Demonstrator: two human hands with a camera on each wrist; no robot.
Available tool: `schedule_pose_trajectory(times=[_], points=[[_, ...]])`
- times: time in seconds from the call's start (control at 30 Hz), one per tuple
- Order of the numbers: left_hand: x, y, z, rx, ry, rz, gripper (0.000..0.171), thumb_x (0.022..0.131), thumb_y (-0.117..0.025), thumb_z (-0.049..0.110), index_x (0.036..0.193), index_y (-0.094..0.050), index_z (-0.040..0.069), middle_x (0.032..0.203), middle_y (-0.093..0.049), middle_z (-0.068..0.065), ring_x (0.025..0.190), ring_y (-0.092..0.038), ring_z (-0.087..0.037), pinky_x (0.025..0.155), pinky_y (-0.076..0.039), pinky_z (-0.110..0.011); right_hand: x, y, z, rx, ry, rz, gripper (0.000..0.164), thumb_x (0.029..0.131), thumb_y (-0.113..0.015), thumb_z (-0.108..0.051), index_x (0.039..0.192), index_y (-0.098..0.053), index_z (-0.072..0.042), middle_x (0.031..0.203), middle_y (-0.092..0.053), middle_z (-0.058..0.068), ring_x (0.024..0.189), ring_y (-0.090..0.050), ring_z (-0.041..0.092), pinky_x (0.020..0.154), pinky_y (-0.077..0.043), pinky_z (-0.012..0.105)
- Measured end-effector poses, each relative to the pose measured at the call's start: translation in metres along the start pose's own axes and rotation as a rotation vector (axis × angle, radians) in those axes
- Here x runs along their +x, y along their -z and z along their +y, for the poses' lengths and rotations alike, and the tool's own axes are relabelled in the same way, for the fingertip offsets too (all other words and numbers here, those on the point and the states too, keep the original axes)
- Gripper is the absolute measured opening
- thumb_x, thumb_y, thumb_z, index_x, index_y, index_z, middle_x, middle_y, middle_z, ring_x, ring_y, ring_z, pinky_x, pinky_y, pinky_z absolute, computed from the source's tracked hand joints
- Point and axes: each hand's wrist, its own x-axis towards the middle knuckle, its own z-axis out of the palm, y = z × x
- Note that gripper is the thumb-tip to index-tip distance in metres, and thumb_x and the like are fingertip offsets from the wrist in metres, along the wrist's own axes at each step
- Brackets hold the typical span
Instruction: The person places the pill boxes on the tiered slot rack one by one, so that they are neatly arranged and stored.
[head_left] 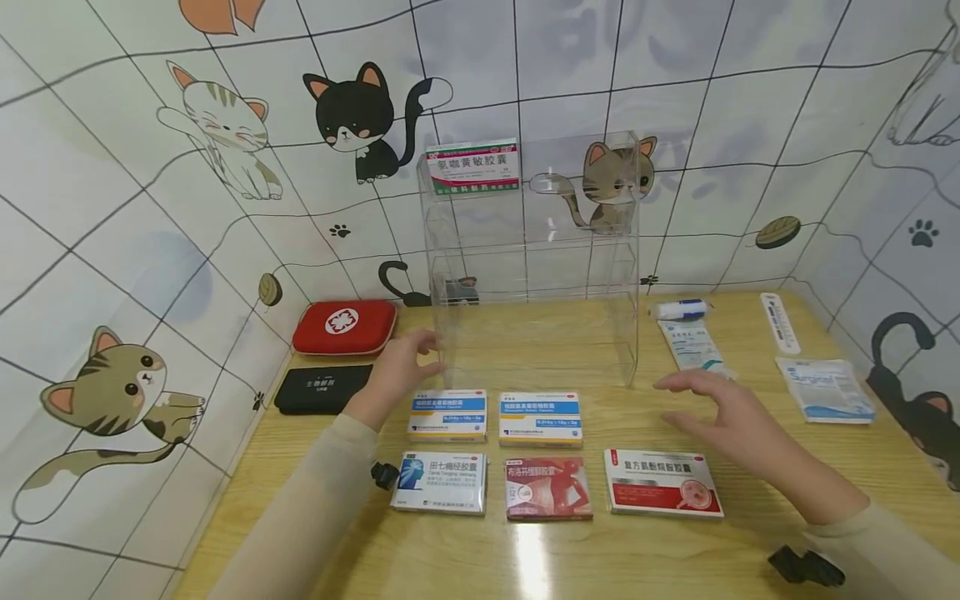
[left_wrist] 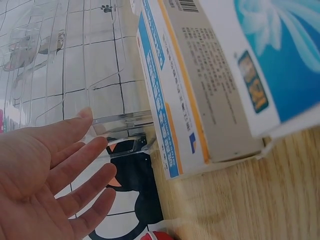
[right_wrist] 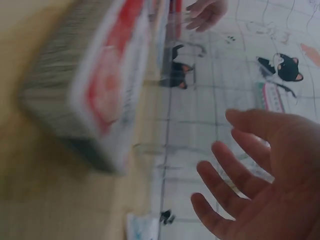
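A clear acrylic shelf rack (head_left: 534,247) stands at the table's back. On its top tier, at the left, a green-and-pink medicine box (head_left: 474,169) stands upright. My left hand (head_left: 397,372) is at the rack's lower left side, its fingers loosely extended; whether they touch it I cannot tell. To the right of the rack, my right hand (head_left: 723,412) hovers apart from it with spread fingers, holding nothing. Two blue-and-white medicine boxes (head_left: 447,415) (head_left: 540,419) lie in front of the rack. Nearer are a white box (head_left: 439,483), a reddish ibuprofen box (head_left: 547,489) and a red-and-white box (head_left: 663,483).
Left of the rack lie a red zip case (head_left: 344,327) and a black case (head_left: 321,389). At the right are a white-and-blue tube (head_left: 681,310), a packet (head_left: 692,347), a white strip (head_left: 780,322) and a Surgical packet (head_left: 826,390). Cat-patterned walls border the table.
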Motion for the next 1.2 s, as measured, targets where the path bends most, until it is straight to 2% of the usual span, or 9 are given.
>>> schedule_pose_trajectory(times=[0.13,0.23,0.47,0.67,0.73,0.9,0.97,1.1,1.2], points=[[0.001,0.001,-0.002,0.008,0.009,0.006,0.058,0.09,-0.082,0.03,0.142,-0.059,0.02,0.132,-0.069,-0.007,0.124,-0.062,-0.03,0.104,-0.054,-0.053,-0.023,0.001,0.018,-0.035,0.058,-0.053,0.041,0.082,-0.089,-0.022,0.12,-0.072,-0.025,0.12,-0.072,-0.006,0.11,-0.062,0.004,0.087,-0.058,0.032],[0.002,0.002,-0.003,0.004,0.018,0.01,0.058,0.09,-0.082,0.03,0.142,-0.058,0.021,0.132,-0.069,-0.007,0.125,-0.061,-0.031,0.105,-0.054,-0.053,-0.033,0.0,0.026,-0.029,0.063,-0.099,0.046,0.078,-0.091,-0.028,0.12,-0.073,-0.024,0.12,-0.072,-0.008,0.109,-0.059,-0.004,0.085,-0.059,0.029],[-0.001,-0.003,-0.003,-0.008,0.015,0.001,0.059,0.091,-0.081,0.03,0.143,-0.057,0.018,0.132,-0.069,-0.008,0.124,-0.062,-0.03,0.104,-0.054,-0.052,-0.057,0.004,0.038,-0.039,-0.026,-0.242,0.061,0.075,-0.086,-0.055,0.128,-0.068,-0.031,0.127,-0.068,-0.009,0.111,-0.061,0.0,0.088,-0.059,0.027],[-0.001,-0.002,-0.003,-0.008,0.02,0.0,0.058,0.091,-0.081,0.03,0.143,-0.058,0.02,0.133,-0.068,-0.009,0.124,-0.061,-0.031,0.103,-0.054,-0.053,-0.073,0.0,0.053,-0.046,-0.018,-0.215,0.074,0.068,-0.089,-0.06,0.133,-0.066,-0.034,0.129,-0.068,-0.011,0.118,-0.053,-0.01,0.094,-0.035,0.001],[-0.001,-0.002,-0.002,-0.013,0.013,0.003,0.057,0.091,-0.081,0.029,0.142,-0.059,0.02,0.133,-0.068,-0.011,0.124,-0.061,-0.033,0.103,-0.054,-0.053,-0.075,-0.001,0.055,-0.076,-0.037,-0.231,0.079,0.066,-0.087,-0.065,0.135,-0.066,-0.034,0.13,-0.068,-0.009,0.121,-0.055,0.0,0.097,-0.039,0.006],[-0.001,-0.004,-0.001,-0.011,0.006,0.0,0.055,0.092,-0.08,0.027,0.141,-0.059,0.018,0.133,-0.069,-0.011,0.124,-0.061,-0.033,0.104,-0.054,-0.052,-0.076,-0.001,0.054,-0.129,-0.075,-0.272,0.082,0.062,-0.085,-0.071,0.133,-0.067,-0.035,0.13,-0.068,-0.001,0.12,-0.061,0.03,0.096,-0.054,0.049],[0.0,-0.005,0.0,-0.005,0.008,0.002,0.055,0.092,-0.081,0.027,0.142,-0.058,0.019,0.132,-0.069,-0.01,0.124,-0.062,-0.032,0.104,-0.054,-0.051,-0.075,-0.001,0.053,-0.114,-0.07,-0.255,0.082,0.061,-0.088,-0.068,0.132,-0.066,-0.034,0.129,-0.067,-0.003,0.117,-0.062,0.026,0.095,-0.056,0.046],[0.0,-0.004,0.001,0.004,0.016,0.01,0.056,0.091,-0.081,0.027,0.142,-0.058,0.02,0.132,-0.069,-0.008,0.125,-0.062,-0.031,0.104,-0.054,-0.051,-0.073,-0.002,0.051,-0.04,-0.071,-0.195,0.08,0.06,-0.095,-0.057,0.128,-0.062,-0.031,0.125,-0.066,-0.009,0.106,-0.063,0.004,0.087,-0.056,0.023],[-0.001,-0.003,0.002,0.003,0.02,0.01,0.056,0.091,-0.081,0.027,0.142,-0.058,0.02,0.131,-0.069,-0.008,0.125,-0.062,-0.031,0.104,-0.054,-0.05,-0.07,-0.002,0.048,0.055,-0.131,-0.199,0.07,0.067,-0.096,-0.043,0.125,-0.061,-0.027,0.122,-0.068,-0.005,0.098,-0.065,-0.004,0.082,-0.058,0.019]])
